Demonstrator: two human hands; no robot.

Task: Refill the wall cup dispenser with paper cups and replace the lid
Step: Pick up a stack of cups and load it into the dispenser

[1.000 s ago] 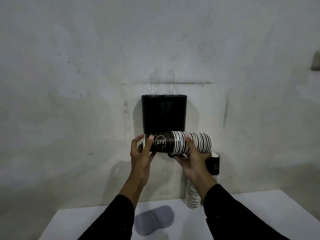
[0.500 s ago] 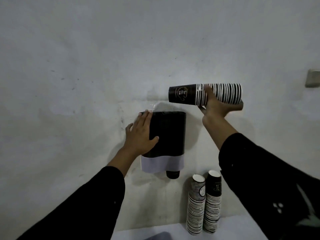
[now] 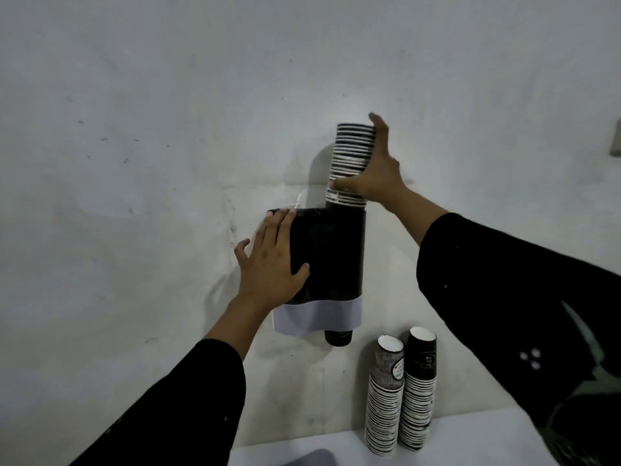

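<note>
A black wall cup dispenser (image 3: 332,253) with a pale lower band hangs on the wall; one dark cup (image 3: 338,338) pokes out of its bottom. My left hand (image 3: 272,260) lies flat with straight fingers against the dispenser's left side. My right hand (image 3: 373,169) grips an upright stack of striped paper cups (image 3: 351,153), whose lower end enters the dispenser's open top on the right. The top carries no lid.
Two tall stacks of paper cups (image 3: 401,398) stand on a white table (image 3: 470,438) against the wall, below and right of the dispenser. A grey oval object (image 3: 312,459) lies at the table's front edge. A small fitting (image 3: 616,139) sits on the wall far right.
My right hand has turned the cup stack from lying sideways to upright and brought it down into the dispenser's top. The left hand stays pressed on the dispenser's side.
</note>
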